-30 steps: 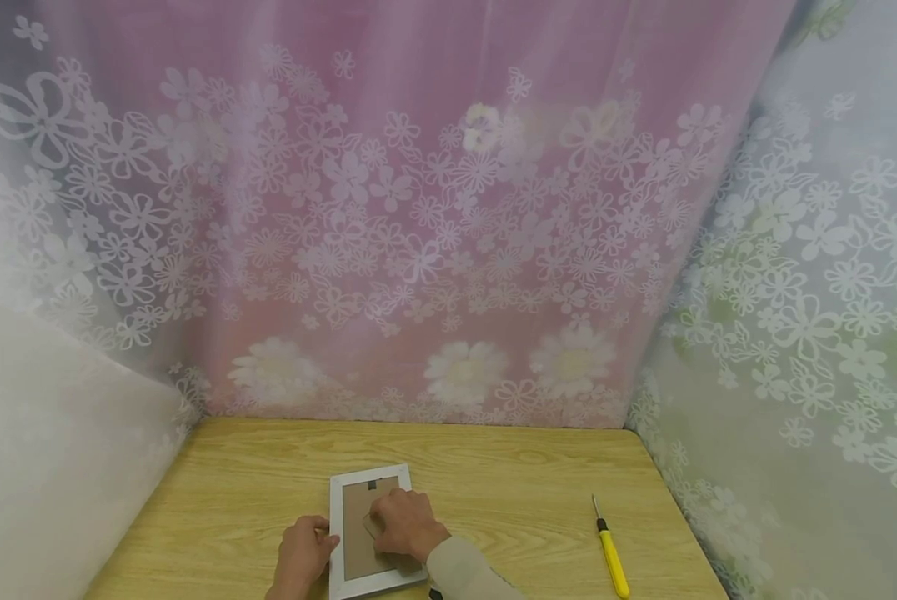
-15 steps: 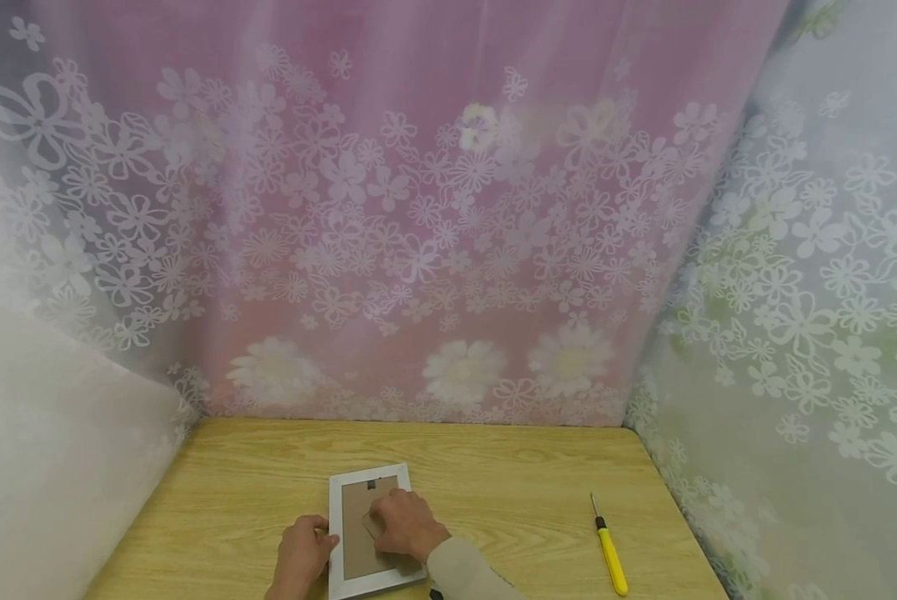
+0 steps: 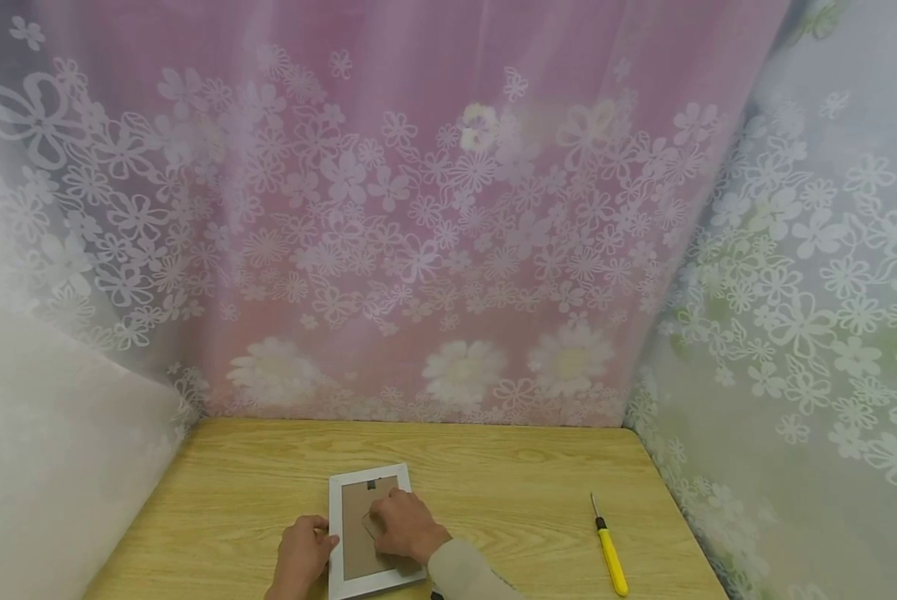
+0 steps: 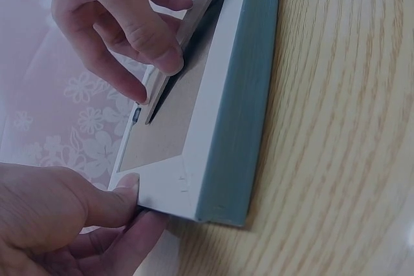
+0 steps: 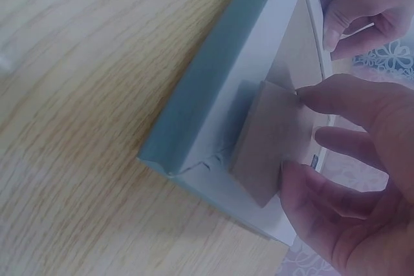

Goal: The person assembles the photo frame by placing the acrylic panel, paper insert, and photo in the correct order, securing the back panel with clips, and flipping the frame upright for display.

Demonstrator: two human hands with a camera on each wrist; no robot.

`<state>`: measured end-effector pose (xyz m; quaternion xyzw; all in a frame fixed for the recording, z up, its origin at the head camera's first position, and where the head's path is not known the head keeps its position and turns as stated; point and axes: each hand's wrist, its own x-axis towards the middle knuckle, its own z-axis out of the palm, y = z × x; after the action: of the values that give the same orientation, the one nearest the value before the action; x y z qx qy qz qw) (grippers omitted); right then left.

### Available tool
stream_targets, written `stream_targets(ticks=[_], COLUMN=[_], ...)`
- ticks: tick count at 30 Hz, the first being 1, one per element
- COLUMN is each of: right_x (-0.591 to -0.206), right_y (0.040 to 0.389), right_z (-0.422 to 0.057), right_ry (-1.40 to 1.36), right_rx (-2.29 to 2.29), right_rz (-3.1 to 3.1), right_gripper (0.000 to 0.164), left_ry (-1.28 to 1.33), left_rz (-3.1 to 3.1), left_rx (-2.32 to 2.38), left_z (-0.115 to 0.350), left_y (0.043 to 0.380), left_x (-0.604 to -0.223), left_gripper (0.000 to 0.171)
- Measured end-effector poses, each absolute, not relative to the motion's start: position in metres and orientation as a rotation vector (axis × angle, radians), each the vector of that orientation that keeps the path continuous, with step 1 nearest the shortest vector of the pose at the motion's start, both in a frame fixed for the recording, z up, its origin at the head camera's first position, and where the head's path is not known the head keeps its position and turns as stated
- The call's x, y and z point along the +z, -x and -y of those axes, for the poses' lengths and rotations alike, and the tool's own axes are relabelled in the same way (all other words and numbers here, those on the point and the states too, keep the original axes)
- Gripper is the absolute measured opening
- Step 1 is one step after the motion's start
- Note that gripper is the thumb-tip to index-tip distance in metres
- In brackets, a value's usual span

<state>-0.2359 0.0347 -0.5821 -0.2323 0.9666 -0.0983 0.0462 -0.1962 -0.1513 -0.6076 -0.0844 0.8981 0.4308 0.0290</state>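
A white picture frame (image 3: 336,517) lies back side up on the table, its brown backing board (image 3: 355,550) showing. My left hand (image 3: 303,552) grips the frame's left edge, thumb on top and fingers beneath in the left wrist view. Over the backing, my right hand (image 3: 406,523) pinches the brown stand leg (image 5: 268,143), which is tilted up off the board. In the left wrist view a dark gap shows under the stand leg (image 4: 204,8). A small dark clip (image 3: 372,484) sits near the far end of the backing. The frame's sides (image 4: 239,108) look blue-grey.
A screwdriver (image 3: 610,554) with a yellow handle lies to the right on the wood-grain table (image 3: 508,475). Flower-patterned curtains (image 3: 448,250) hang behind the table and along both sides.
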Motion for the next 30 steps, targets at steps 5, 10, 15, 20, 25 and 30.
stream_targets(ticks=[5,10,15,20,25,30], right_x=[-0.5814,-0.5806,-0.5811,-0.5832,-0.5841,-0.5845], right_y=[0.2359,0.235,0.2343,0.2342,0.233,0.2315], right_z=[-0.0344,-0.0349,-0.0362,-0.037,-0.038,-0.0391], right_ry=[0.714,0.741,0.796,0.807,0.791,0.756], right_rx=[-0.292,-0.28,-0.245,-0.24,-0.276,-0.316], right_rz=[-2.947,-2.949,-2.939,-2.944,-2.948,-2.946], right_gripper=[0.034,0.03,0.016,0.014,0.019,0.028], left_ry=[0.257,0.269,0.284,0.284,0.281,0.279], left_rz=[-2.78,-2.77,-2.751,-2.75,-2.751,-2.757], left_rx=[1.33,1.33,1.321,1.316,1.322,1.345], left_z=[0.1512,0.1505,0.1497,0.1497,0.1495,0.15], left_y=[0.196,0.1967,0.1976,0.1979,0.1971,0.196], left_x=[-0.6079,-0.6092,-0.6096,-0.6093,-0.6076,-0.6055], left_gripper=[0.025,0.025,0.025,0.025,0.024,0.023])
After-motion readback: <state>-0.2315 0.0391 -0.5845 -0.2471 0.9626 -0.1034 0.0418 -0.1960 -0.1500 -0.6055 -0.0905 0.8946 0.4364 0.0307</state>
